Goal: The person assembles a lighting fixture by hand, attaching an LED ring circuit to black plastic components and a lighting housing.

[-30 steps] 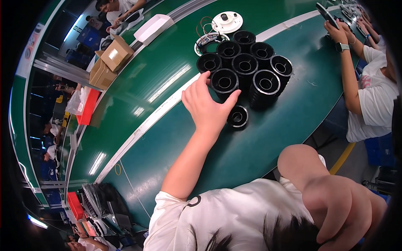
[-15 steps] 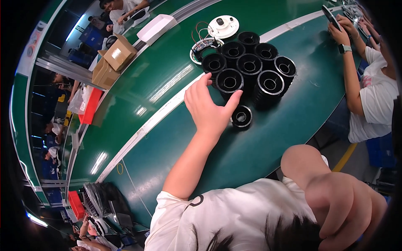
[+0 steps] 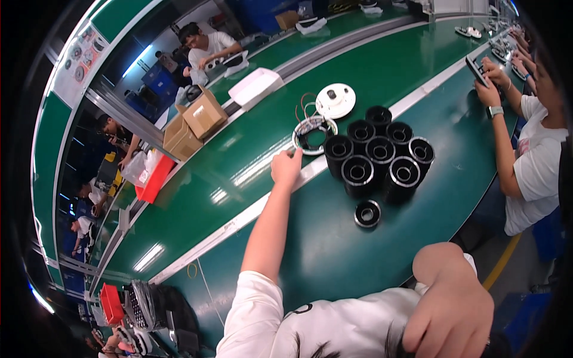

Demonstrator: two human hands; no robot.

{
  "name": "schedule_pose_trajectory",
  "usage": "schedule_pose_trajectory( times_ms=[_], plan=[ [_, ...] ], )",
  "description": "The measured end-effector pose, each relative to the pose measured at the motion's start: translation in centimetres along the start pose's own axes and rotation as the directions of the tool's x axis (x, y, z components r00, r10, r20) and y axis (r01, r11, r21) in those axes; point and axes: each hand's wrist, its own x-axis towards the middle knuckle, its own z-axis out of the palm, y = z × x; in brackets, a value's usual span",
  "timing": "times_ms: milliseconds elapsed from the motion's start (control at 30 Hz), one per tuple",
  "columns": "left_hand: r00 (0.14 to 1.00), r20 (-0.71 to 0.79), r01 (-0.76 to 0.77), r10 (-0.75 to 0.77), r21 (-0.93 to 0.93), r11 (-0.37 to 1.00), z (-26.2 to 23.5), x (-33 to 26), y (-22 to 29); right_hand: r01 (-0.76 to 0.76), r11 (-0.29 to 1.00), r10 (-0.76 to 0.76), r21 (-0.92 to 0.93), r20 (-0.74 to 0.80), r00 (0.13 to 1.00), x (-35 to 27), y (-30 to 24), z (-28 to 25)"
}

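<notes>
Left hand: the left hand (image 3: 286,167) is reaching far across the long green bench (image 3: 197,197), arm stretched out from the lower edge, because the ring lies beyond the pale strip that runs along the bench.
Left grip: the fingers (image 3: 293,156) are curling loosely, neither spread flat nor fully closed, with the tips touching or just meeting the near-left rim of the flat round ring of pale metal with a dark inner band (image 3: 314,134); whether they are already pinching it cannot be told.
Ring: it is lying flat on the far half of the bench, just left of the cluster of cylinders, with thin red wires (image 3: 301,104) trailing from its far side.
Right hand: the right hand (image 3: 449,304) is hanging close to the camera at the near right, over the white shirt, well apart from everything on the bench.
Right grip: the fingers are folding inward into a loose fist; nothing is showing inside it.
Black cylinders: seven short black plastic cylinders with hollow tops (image 3: 376,154) are standing upright and packed touching each other, seemingly grouped as a batch within reach.
Small black ring: one low black round part (image 3: 367,213) is sitting alone, near side of the cluster.
White disc: a white round plastic cap (image 3: 335,99) is lying just beyond the ring.
</notes>
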Motion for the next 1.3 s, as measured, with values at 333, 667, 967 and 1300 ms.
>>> schedule_pose_trajectory(
  times_ms=[333,667,967,1300],
  plan=[
    [0.988,0.007,0.148,-0.152,-0.279,0.949,1.6,3.4,0.5,-0.396,0.913,0.397,-0.097,0.430,0.811,0.5,2.9,-1.2],
    [0.904,-0.418,-0.180,-0.085,-0.555,0.812,-10.0,4.0,-4.1,-0.633,0.716,0.644,-0.294,0.627,0.437,1.2,5.7,-2.1],
    [0.919,-0.358,-0.294,0.168,-0.332,0.897,-26.6,-7.5,-7.7,-0.806,0.308,0.889,-0.505,-0.150,0.433,-1.4,9.1,-1.8],
    [0.921,-0.184,-0.389,0.343,-0.453,0.802,-29.3,-18.5,-9.4,-0.925,0.326,0.827,-0.197,-0.415,0.380,-4.4,22.3,-0.9]
  ],
)
